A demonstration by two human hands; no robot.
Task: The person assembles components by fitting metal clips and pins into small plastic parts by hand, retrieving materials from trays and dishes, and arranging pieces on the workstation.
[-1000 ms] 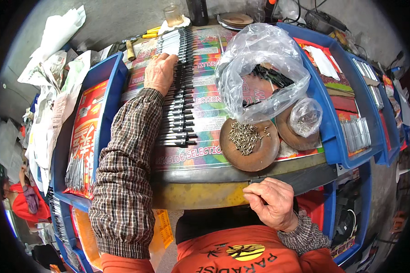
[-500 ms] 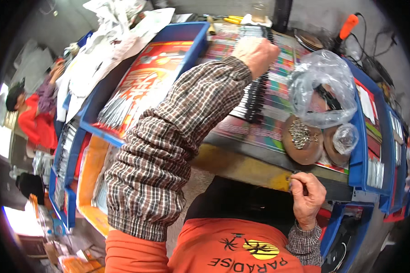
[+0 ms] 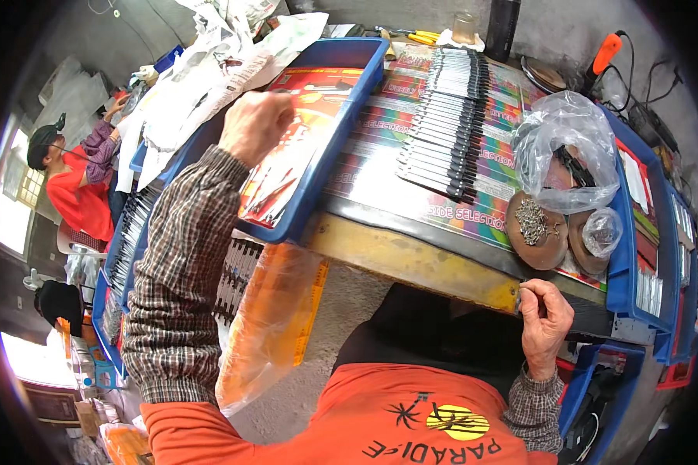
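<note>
Curled fingers close my left hand [image 3: 257, 128] above the blue tray [image 3: 372, 70] on the left; whatever they may hold is hidden. Thin silvery metal pieces lie on a red printed sheet [image 3: 318, 116] in that tray. My right hand [image 3: 547, 325] is at the table's front edge, thumb and forefinger pinched together, and anything between them is too small to make out. Slim black-and-silver pieces [image 3: 446, 124] lie side by side in a long row on the colourful printed sheet [image 3: 372, 167]. Small metal fasteners [image 3: 533, 223] are heaped on a round brown dish [image 3: 535, 256] near my right hand.
A clear plastic bag [image 3: 535, 139] with dark parts stands behind the dishes. Blue bins [image 3: 622, 263] line the right side. Crumpled paper [image 3: 209, 85] covers the left rear. An orange-handled tool [image 3: 605, 54] is at the back right. Another person [image 3: 77, 178] sits far left.
My left hand has moved left from the row of black-and-silver pieces to over the blue tray. The right hand keeps its pinch near the table edge. The view has shifted slightly.
</note>
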